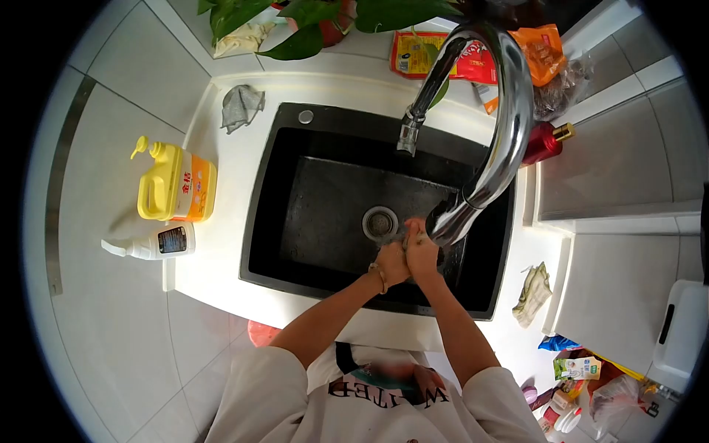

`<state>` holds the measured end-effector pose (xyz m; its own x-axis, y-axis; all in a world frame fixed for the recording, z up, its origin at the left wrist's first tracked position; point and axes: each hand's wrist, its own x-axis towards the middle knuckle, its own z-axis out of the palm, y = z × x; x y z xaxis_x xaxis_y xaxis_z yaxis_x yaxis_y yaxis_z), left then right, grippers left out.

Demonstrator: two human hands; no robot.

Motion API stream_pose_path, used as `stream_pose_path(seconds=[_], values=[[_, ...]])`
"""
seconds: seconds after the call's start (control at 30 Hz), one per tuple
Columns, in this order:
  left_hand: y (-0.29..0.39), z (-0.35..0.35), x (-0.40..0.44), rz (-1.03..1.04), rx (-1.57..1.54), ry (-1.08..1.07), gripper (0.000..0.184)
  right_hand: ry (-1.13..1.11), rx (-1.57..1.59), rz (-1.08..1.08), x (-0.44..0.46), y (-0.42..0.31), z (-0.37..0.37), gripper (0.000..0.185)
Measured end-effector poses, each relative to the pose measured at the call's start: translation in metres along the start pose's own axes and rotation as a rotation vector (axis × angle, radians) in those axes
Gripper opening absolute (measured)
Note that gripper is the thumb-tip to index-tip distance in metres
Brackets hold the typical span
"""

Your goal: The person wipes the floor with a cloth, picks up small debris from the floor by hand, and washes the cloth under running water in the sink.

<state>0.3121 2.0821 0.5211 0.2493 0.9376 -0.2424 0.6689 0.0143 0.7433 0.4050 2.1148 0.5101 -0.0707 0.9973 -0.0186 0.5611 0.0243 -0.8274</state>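
Both of my hands are together over the lower right part of a black sink (260, 214), close to the drain (380, 223). My left hand (394, 263), with a bracelet (381, 277) at its wrist, is closed and presses against the right one. Curled beside it, my right hand (422, 252) is closed too. A small greyish patch shows at the fingers; whether it is a cloth, a scrubber or water I cannot make out. The chrome faucet (519, 111) arches above, its base close to my right hand and its spout over the sink.
A yellow pump jug (166, 181) and a white spray bottle (171, 242) stand on the left. A grey cloth (242, 108) lies at the back left, a striped cloth (532, 294) on the right. Behind are a plant (303, 26), food packets (410, 54) and a red bottle (543, 142).
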Motion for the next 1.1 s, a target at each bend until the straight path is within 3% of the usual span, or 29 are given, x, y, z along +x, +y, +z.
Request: stream_pose_path(seconds=[0.07,0.13,0.17,0.2,0.23,0.33,0.47,0.6,0.73,0.8,0.87,0.9,0.97,1.03,1.1], values=[[-0.005,0.002,-0.002,-0.045,-0.02,0.055,0.026,-0.052,-0.024,-0.093,-0.002,0.006,-0.004,0.023],[-0.013,0.004,-0.002,-0.019,-0.527,-0.028,0.026,-0.107,-0.047,-0.178,-0.003,0.004,-0.016,0.027],[-0.01,-0.006,-0.003,-0.019,-0.528,-0.027,0.026,-0.243,0.25,0.036,0.003,-0.031,-0.038,0.036],[-0.002,-0.025,-0.005,-0.196,-0.946,-0.234,0.026,-0.377,0.546,0.253,0.008,-0.05,-0.05,0.047],[0.001,-0.037,-0.008,-0.381,-1.358,-0.452,0.027,-0.378,0.544,0.254,0.012,-0.048,-0.053,0.047],[0.01,-0.041,-0.012,-0.382,-1.569,-0.593,0.03,-0.591,0.913,0.464,0.02,-0.043,-0.063,0.07],[0.02,-0.033,-0.017,-0.363,-1.907,-0.75,0.034,-0.823,1.096,0.499,0.025,-0.06,-0.071,0.064],[0.02,-0.023,-0.02,-0.471,-1.819,-0.626,0.025,-0.78,0.834,0.423,0.025,-0.064,-0.07,0.046],[0.021,-0.018,-0.014,-0.349,-1.462,-0.453,0.011,-0.668,0.678,0.285,0.026,-0.063,-0.059,0.033],[0.026,-0.021,-0.012,-0.331,-1.345,-0.378,0.013,-0.604,0.622,0.245,0.025,-0.061,-0.054,0.029],[0.028,-0.022,-0.009,-0.229,-0.738,-0.199,0.021,-0.543,0.565,0.202,0.024,-0.057,-0.047,0.026],[0.022,-0.016,-0.006,-0.229,-0.738,-0.196,0.021,-0.491,0.495,0.24,0.023,-0.054,-0.043,0.024],[0.006,0.004,-0.001,0.029,-0.416,0.084,0.026,-0.437,0.424,0.281,0.019,-0.046,-0.032,0.022],[0.006,0.001,-0.002,0.05,-0.292,0.107,0.028,-0.256,0.167,0.096,0.013,-0.034,-0.019,0.02],[0.004,0.003,-0.003,0.063,-0.165,0.135,0.03,-0.218,0.102,0.103,0.012,-0.022,-0.01,0.02]])
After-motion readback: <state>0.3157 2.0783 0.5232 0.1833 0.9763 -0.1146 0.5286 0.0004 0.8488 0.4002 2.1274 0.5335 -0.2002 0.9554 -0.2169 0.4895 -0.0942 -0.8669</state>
